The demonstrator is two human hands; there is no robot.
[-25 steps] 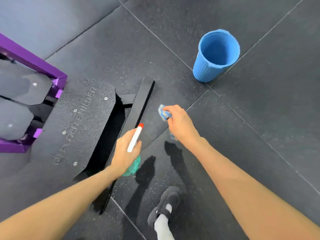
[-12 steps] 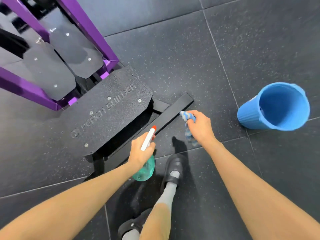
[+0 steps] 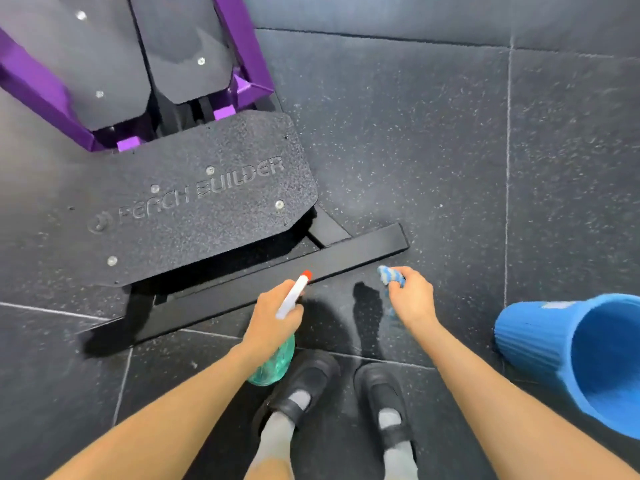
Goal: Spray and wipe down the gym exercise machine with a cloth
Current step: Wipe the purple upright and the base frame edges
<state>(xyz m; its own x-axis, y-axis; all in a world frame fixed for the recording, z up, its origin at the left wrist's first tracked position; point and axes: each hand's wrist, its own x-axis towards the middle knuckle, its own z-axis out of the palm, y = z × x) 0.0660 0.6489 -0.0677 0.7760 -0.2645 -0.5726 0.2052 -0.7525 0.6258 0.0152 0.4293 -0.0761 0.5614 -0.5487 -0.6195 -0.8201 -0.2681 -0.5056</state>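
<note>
Machine (image 3: 194,209): black footplate lettered PEACH BUILDER, purple frame (image 3: 249,57) behind it, black base bar (image 3: 346,254) low along the floor (image 3: 433,133) in front.
Left hand (image 3: 273,317): fingers curled round the teal spray bottle (image 3: 273,365), red-tipped nozzle aimed at the base bar.
Right hand (image 3: 412,299): pinches the blue striped cloth (image 3: 391,275), near the bar's right end.
Bucket (image 3: 540,341): blue, far right, apart from the machine.
</note>
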